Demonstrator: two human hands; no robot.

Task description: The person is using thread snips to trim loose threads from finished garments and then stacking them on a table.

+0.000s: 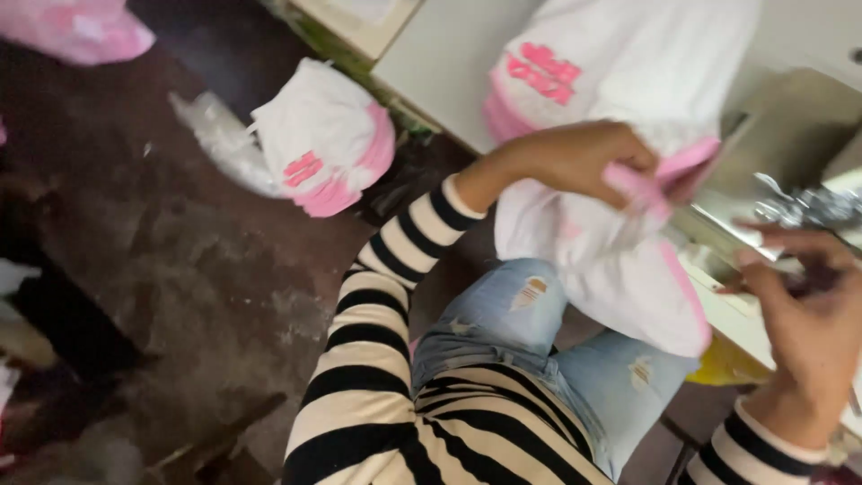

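A white garment with pink trim (620,162) is held above the lap, its long axis running from upper left to lower right, the pink-hemmed end pointing down toward the right knee. The left hand (575,162) is closed on a pink band at the garment's middle, fingers (628,157) pinched. The right hand (808,314), right of the garment, is loosely curled; whether anything is gripped cannot be told. A second folded white-and-pink garment (323,135) lies on the floor (180,269), well left of the held garment.
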